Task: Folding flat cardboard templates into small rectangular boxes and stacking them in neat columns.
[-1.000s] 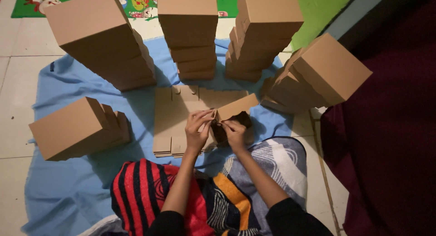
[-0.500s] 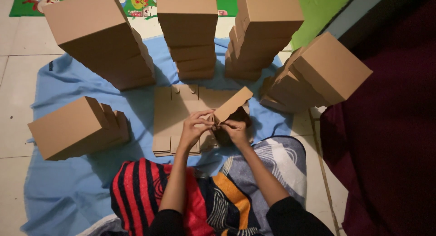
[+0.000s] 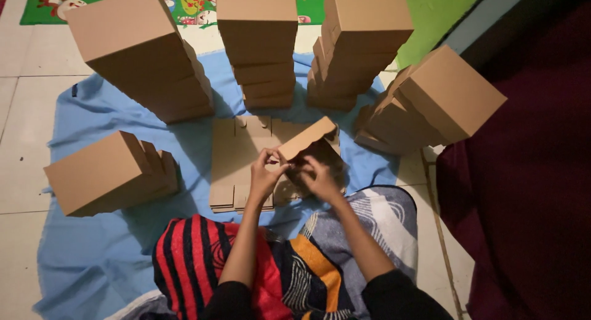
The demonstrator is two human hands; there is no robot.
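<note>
Cardboard box (image 3: 311,141) sits between left hand (image 3: 265,175) and right hand (image 3: 319,179).

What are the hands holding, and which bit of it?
Both hands, left hand and right hand, hold a half-folded cardboard box by its near edge, over a stack of flat cardboard sheets.
</note>
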